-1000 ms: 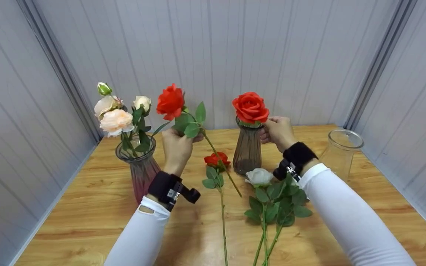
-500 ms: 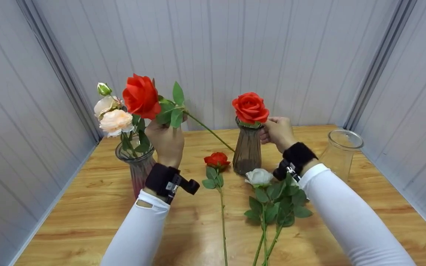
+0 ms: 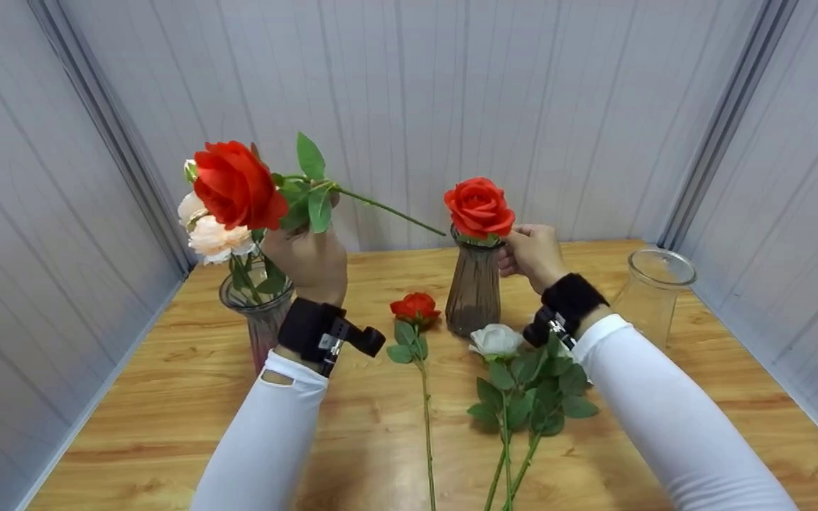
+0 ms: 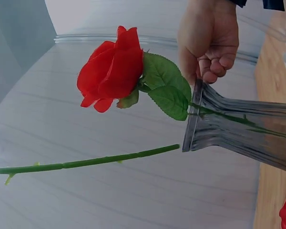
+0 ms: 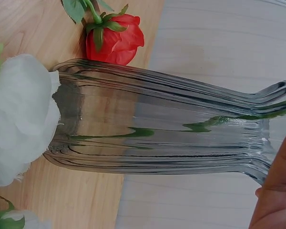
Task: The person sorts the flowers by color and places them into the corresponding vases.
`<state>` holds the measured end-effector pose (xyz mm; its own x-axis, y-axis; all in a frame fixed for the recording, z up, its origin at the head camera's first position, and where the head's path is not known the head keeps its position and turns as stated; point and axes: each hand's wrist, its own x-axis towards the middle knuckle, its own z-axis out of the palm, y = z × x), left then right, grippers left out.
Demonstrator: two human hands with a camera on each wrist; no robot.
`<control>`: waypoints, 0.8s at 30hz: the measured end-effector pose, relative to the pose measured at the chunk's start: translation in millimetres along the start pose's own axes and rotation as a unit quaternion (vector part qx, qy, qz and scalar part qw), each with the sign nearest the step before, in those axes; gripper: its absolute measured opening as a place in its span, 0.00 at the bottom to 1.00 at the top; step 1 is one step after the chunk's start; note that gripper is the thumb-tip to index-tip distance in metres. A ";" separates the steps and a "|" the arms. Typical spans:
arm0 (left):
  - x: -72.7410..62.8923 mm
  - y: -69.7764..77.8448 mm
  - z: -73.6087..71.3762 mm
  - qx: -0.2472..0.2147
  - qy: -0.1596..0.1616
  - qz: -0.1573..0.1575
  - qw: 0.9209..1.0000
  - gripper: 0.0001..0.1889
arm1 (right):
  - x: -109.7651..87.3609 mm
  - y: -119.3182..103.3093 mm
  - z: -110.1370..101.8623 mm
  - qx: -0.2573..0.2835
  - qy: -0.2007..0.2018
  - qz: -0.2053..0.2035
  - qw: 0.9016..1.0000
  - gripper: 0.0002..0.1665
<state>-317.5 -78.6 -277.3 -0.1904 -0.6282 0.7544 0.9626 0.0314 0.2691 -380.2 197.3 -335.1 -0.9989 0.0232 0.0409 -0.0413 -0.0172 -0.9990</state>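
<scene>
My left hand [image 3: 309,262] grips the leafy stem of a red rose [image 3: 237,186], its bloom tilted left. The bare stem [image 4: 119,157] stretches right, its cut end close to the rim of a grey ribbed glass vase [image 3: 474,298]. Another red rose [image 3: 478,207] stands in that vase, bloom above the rim; its green stem [image 5: 171,131] shows through the glass. At the vase's right side, my right hand [image 3: 535,255] pinches the rim with thumb and finger, other fingers curled, as the left wrist view shows.
A pink-grey vase [image 3: 256,301] with peach and white flowers stands at left, partly behind my left hand. A clear glass vase [image 3: 654,294] is at right. On the wooden table [image 3: 160,397] lie a red rose [image 3: 416,309] and white roses [image 3: 498,342] with leafy stems.
My left hand has moved left and up with the red rose, swinging its stem from steeply slanted to nearly level, the end now by the vase rim. My right hand stays put.
</scene>
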 end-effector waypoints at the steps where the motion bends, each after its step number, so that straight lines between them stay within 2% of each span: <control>1: -0.2 -0.4 0.3 -0.008 0.007 -0.003 1.000 0.05 | -0.2 0.0 0.2 0.000 0.000 0.000 1.000 0.10; 5: -4.6 -3.4 0.2 -0.005 0.022 -0.015 1.000 0.05 | -1.4 -0.5 0.2 -0.003 0.001 -0.003 1.000 0.10; 8: -10.1 -7.5 0.9 -0.065 0.031 -0.054 0.996 0.08 | -2.5 -1.2 0.2 -0.008 0.002 -0.005 1.000 0.10; 12: -19.0 -13.2 3.3 -0.127 0.035 -0.102 0.986 0.12 | -2.9 -1.2 0.8 -0.008 0.002 -0.007 1.000 0.11; 13: -21.2 -14.4 3.9 -0.118 0.026 -0.104 0.987 0.11 | -2.8 -1.1 0.7 -0.006 0.001 -0.006 1.000 0.11; 15: -25.8 -16.6 4.6 -0.054 0.002 -0.093 0.994 0.09 | -2.6 -0.9 1.2 -0.002 0.002 -0.006 1.000 0.11; 17: -30.7 -18.6 5.5 0.019 -0.019 -0.074 0.997 0.08 | -2.2 -0.4 1.2 0.000 0.002 -0.005 1.000 0.11; 20: -39.0 -20.9 8.3 0.111 -0.033 -0.066 0.991 0.09 | -1.6 0.2 1.4 -0.002 0.005 -0.008 1.000 0.10; 21: -41.4 -21.7 9.9 0.116 -0.029 -0.082 0.990 0.08 | -1.4 0.3 1.3 -0.002 0.005 -0.009 1.000 0.10; 22: -43.5 -22.7 12.1 0.085 -0.027 -0.109 0.990 0.05 | -1.1 0.5 1.1 -0.004 0.005 -0.009 1.000 0.10; 23: -45.0 -24.0 14.5 0.028 -0.024 -0.147 0.988 0.05 | -1.0 0.6 1.0 -0.005 0.005 -0.010 1.000 0.10; 24: -46.0 -25.3 17.1 -0.039 -0.016 -0.187 0.981 0.09 | -0.9 0.8 1.0 -0.005 0.005 -0.010 1.000 0.11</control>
<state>-336.5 -37.2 -308.6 -0.5377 -0.5595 0.6307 0.8360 -0.2570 0.4848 -379.4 196.2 -335.9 -0.9977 0.0330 0.0598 -0.0600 -0.0058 -0.9982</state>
